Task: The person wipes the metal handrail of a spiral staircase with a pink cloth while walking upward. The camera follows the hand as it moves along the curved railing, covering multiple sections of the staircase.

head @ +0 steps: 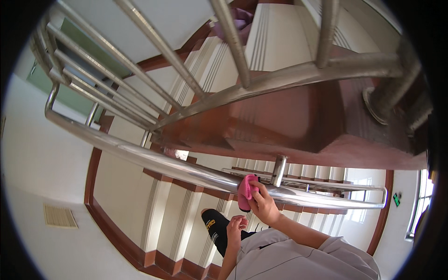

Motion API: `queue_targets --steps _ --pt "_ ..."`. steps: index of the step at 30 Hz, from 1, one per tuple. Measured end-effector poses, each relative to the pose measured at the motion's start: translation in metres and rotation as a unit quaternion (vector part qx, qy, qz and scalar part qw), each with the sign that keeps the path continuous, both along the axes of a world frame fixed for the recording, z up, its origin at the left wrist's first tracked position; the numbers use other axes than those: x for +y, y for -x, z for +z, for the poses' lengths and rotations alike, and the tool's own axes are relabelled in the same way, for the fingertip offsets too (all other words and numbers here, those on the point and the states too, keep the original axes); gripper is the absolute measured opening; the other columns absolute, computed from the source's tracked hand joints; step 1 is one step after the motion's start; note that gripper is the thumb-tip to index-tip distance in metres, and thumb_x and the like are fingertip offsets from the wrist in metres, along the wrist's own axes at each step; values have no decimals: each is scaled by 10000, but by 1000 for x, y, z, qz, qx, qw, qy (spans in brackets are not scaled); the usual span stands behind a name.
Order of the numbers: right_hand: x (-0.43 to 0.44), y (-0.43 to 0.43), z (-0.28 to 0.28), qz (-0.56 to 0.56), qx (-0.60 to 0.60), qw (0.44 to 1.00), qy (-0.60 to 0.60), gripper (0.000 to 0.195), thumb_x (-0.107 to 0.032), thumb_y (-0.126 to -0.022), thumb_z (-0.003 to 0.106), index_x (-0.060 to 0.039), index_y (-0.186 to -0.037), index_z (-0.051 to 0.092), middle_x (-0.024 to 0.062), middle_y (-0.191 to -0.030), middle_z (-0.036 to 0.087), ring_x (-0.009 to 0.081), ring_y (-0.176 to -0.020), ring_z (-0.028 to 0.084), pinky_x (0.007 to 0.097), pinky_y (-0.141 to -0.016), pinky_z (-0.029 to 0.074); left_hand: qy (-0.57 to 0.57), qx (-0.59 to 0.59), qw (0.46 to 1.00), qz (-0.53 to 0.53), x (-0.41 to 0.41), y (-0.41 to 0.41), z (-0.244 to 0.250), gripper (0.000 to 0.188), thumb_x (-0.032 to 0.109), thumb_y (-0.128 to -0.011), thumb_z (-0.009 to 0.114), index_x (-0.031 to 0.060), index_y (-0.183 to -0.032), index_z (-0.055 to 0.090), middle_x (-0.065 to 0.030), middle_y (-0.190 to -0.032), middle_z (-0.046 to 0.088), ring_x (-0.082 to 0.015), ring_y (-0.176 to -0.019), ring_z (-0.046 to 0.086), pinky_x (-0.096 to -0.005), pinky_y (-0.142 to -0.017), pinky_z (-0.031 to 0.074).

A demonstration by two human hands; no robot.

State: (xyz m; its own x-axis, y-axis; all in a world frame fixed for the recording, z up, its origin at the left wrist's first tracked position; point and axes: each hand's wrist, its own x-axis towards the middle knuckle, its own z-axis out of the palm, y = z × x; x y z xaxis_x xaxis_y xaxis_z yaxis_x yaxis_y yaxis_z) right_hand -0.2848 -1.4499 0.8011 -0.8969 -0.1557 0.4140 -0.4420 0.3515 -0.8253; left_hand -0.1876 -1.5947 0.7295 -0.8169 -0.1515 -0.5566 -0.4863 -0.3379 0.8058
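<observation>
My right hand (266, 206) holds a pink cloth (247, 196) with dark edging. The cloth is pressed against the shiny metal handrail (206, 178), just left of a short support post (278, 170). Below and left of it, in front of my body, is my left hand (236, 227), its fingers loosely bent and nothing seen in it. That hand is apart from the rail. The cloth hides part of the rail's surface, and my right fingers cover part of the cloth.
Metal balusters (161, 52) rise behind the handrail from a lower bar (280, 77). Under that bar runs a red-brown stair edge (273, 115). Pale steps (182, 217) descend beneath me beside a white wall (42, 157). A purple cloth-like item (233, 24) lies on the stairs beyond.
</observation>
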Motion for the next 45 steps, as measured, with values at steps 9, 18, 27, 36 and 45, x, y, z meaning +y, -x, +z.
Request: queue_targets --steps 9,18,27,36,45 --pt "22 -23 -14 -39 -32 998 -25 272 -2 -782 546 -20 -1050 499 146 -1249 471 376 -806 601 384 -639 539 -38 23 991 -124 19 35 -4 175 185 -885 492 40 -949 565 -23 -812 588 -99 -732 550 -233 -673 416" --pt "120 -75 -61 -186 -168 968 -32 338 -23 -820 534 12 -1155 510 243 -1064 575 375 -880 611 347 -706 512 -57 62 991 -106 11 39 2 179 168 -890 471 36 -926 586 -36 -801 599 -98 -735 551 -226 -677 413" --pt "45 -42 -22 -87 -46 994 -57 203 21 -775 553 28 -978 554 275 -1203 488 415 -868 599 353 -685 522 -12 5 1000 -28 -50 3 -9 174 172 -893 458 46 -927 572 -38 -768 581 -118 -711 562 -230 -652 433" --pt "-110 29 68 -97 24 995 -2 234 11 -798 553 23 -1031 534 218 -1158 534 373 -873 609 343 -677 502 -71 31 997 -25 -125 -3 1 180 157 -879 469 28 -943 579 -48 -793 601 -112 -705 566 -223 -646 440" --pt "-131 27 78 -200 -130 971 -29 383 -124 -804 590 -42 -1173 526 186 -783 622 245 -708 648 315 -614 489 -40 55 990 -121 -234 18 112 179 184 -885 458 57 -914 581 -29 -781 608 -92 -723 563 -231 -679 421"
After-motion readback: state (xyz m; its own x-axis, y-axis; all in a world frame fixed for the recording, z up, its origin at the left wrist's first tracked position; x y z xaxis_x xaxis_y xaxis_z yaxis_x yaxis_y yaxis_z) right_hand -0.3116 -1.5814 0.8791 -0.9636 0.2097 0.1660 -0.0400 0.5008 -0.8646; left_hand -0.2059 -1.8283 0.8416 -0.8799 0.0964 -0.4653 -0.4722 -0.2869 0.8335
